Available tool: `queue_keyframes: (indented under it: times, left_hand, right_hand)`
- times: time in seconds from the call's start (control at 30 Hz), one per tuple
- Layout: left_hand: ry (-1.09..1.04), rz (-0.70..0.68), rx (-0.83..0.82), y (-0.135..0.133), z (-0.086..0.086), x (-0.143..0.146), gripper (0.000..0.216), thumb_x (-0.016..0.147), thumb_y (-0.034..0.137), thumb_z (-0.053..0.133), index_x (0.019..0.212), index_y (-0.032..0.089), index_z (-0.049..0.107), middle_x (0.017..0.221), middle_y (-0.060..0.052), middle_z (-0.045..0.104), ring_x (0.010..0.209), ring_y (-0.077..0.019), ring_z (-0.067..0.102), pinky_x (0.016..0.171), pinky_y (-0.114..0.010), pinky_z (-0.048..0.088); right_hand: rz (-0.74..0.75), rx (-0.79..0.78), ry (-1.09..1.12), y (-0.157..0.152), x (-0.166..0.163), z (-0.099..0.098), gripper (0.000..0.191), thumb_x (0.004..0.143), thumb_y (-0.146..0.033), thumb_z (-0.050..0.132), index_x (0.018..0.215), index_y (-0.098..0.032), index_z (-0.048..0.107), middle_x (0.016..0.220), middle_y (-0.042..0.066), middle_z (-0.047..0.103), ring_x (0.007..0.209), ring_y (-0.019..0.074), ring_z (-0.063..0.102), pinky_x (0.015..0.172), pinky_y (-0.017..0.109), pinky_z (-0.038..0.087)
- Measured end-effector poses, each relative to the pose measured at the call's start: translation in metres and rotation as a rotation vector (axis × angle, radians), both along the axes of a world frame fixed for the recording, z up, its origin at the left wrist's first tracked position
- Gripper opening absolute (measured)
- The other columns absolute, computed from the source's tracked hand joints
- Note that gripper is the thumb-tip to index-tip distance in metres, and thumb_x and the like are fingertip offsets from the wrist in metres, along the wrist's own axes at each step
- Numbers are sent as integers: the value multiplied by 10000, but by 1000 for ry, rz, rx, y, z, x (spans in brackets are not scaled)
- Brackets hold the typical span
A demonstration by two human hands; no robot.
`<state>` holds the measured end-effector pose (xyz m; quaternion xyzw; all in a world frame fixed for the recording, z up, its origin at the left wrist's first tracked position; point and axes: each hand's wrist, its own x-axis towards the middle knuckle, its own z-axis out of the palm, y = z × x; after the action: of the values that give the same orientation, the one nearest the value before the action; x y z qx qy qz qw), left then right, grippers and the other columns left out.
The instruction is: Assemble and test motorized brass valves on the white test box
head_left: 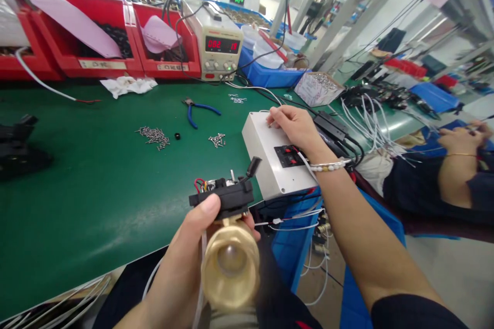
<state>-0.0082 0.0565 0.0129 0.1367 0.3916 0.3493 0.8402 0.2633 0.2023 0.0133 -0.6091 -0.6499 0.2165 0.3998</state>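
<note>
My left hand (pixel 193 247) is wrapped round a brass ball valve (pixel 230 267), its open round end facing me. On top of the valve sits a black actuator housing (pixel 224 199) with its inside exposed, showing red wires and a small upright metal pin. My thumb presses on the housing's side. A light box (pixel 264 157) stands at the table's right edge, with a black and red terminal block (pixel 289 156) on its top. My right hand (pixel 295 126) reaches over this box, fingertips closed at a small metal toggle switch (pixel 268 124), partly hidden by the fingers.
Blue-handled pliers (pixel 196 110) and piles of screws (pixel 154 136) lie on the green table (pixel 96 205). Behind stand red bins (pixel 88 69) and a power supply (pixel 216 41) with lit red digits. A carton (pixel 318 90) and white cables (pixel 370 123) are right, near another person's hands (pixel 463 141).
</note>
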Motion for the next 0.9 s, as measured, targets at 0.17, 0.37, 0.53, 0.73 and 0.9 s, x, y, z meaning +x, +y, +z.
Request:
queue_keyframes:
  times: [0.17,0.37,0.53,0.73,0.9]
  left_hand:
    - [11,67,-140,6,12,9,412,1004,401,509,886,93,756,806,-91,682,707,-162,665,760,-275,627]
    - [46,66,-175,12,14,10,375,1007,372,523,917,91,755,822,-94,694,718,-158,675,771,-262,632]
    - [99,53,-124,9,12,9,344,984,379,563,916,100,754,822,-98,705,740,-165,671,779,-273,634]
    - [98,64,-122,5,12,8,372,922,457,667,987,106,770,903,-97,734,805,-170,693,812,-268,630]
    - [82,70,22,10,-10,7,554,779,610,789,1017,112,741,856,-91,757,763,-184,716,750,-257,620]
  right_hand:
    - [0,-32,-12,1,0,0,238,906,-352,726,843,-127,680,742,14,660,669,102,570,695,226,457]
    - [28,-12,-56,1,5,-2,223,891,-346,701,853,-127,690,751,20,660,665,106,561,676,232,453]
    - [47,-1,-61,1,7,-4,295,877,-426,720,864,-132,694,764,24,661,668,109,556,678,244,455]
    - [20,-29,-38,-1,3,-1,192,874,-334,718,848,-145,700,769,27,663,674,122,556,693,266,454]
    - [11,-41,-28,-1,1,0,161,862,-297,729,839,-141,702,751,21,641,688,126,562,706,271,447]
